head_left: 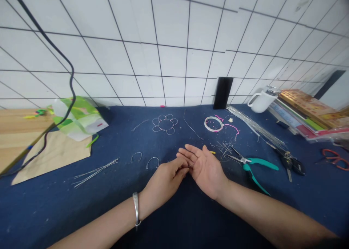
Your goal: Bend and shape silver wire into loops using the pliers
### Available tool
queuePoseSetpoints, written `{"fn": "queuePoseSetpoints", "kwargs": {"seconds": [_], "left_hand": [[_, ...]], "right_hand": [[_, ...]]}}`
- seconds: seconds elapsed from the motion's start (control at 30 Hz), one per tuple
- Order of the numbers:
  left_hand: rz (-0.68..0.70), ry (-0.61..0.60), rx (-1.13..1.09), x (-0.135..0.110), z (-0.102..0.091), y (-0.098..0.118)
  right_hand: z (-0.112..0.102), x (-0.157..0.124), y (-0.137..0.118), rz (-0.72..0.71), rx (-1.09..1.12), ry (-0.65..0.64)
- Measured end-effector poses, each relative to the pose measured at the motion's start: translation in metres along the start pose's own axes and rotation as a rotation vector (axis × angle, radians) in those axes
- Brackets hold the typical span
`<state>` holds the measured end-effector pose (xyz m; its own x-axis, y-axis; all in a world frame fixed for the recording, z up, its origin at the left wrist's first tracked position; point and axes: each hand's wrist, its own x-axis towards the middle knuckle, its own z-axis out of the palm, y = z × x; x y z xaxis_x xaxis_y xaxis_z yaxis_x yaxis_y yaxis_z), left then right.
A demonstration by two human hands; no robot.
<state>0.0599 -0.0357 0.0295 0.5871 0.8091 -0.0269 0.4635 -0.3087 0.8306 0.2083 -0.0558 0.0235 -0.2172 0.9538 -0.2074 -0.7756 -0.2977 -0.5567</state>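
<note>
My left hand [170, 174], with a silver bangle on its wrist, pinches thumb and fingertips together on what looks like a short thin wire [192, 165]. Its tip reaches over the palm of my right hand [207, 169], which is turned up with fingers apart. Beyond the hands lies a wire flower [165, 124] with several looped petals. To the left of my left hand are two bent wire arches [152, 163]. A single thin wire [192, 127] lies between the flower and a round white dish [213, 124] holding small pink bits and pink cord.
Teal-handled pliers [252, 165] and cut wire scraps [225, 149] lie right of my hands. Farther right are keys [289, 165], red scissors [335, 159], a wire bundle [256, 125], a white mug [263, 100] and stacked books [313, 114]. Straight wires [96, 172] lie left.
</note>
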Motion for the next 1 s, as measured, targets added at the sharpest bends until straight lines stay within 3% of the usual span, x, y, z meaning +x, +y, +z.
{"fn": "queuePoseSetpoints", "kwargs": {"seconds": [1.0], "left_hand": [[0.056,0.024,0.076,0.0012,-0.0005,-0.0007]], "right_hand": [[0.0017,-0.0016,0.0013,-0.009,-0.049,0.020]]}}
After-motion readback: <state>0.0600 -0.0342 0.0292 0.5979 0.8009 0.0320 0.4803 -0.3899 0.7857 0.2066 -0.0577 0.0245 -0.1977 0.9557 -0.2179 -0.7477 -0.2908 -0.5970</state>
